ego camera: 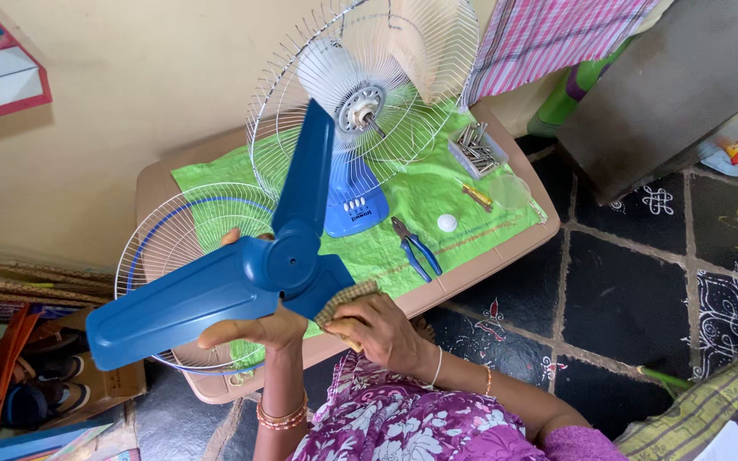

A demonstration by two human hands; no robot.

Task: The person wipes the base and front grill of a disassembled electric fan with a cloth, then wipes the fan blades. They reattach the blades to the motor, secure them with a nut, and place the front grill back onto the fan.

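Note:
My left hand (pixel 254 329) holds a blue three-blade fan propeller (pixel 241 273) up by its hub, above the table. A folded checked cloth (pixel 343 300) is in my right hand (pixel 382 333), pressed against the lower right blade near the hub. Behind the propeller stands the fan body (pixel 354 201), blue base with a white motor (pixel 339 81) and its rear wire guard (pixel 369 94) upright. The front wire guard (pixel 177 239), with a blue ring, lies flat on the table's left side.
A beige plastic table (pixel 489 256) carries a green sheet (pixel 424 192), blue-handled pliers (pixel 414 248), a white knob (pixel 447 223), a screwdriver (pixel 477 196) and a box of metal parts (pixel 476 149). Dark patterned floor tiles (pixel 625 290) lie to the right; shoes and boxes (pixel 36 376) at left.

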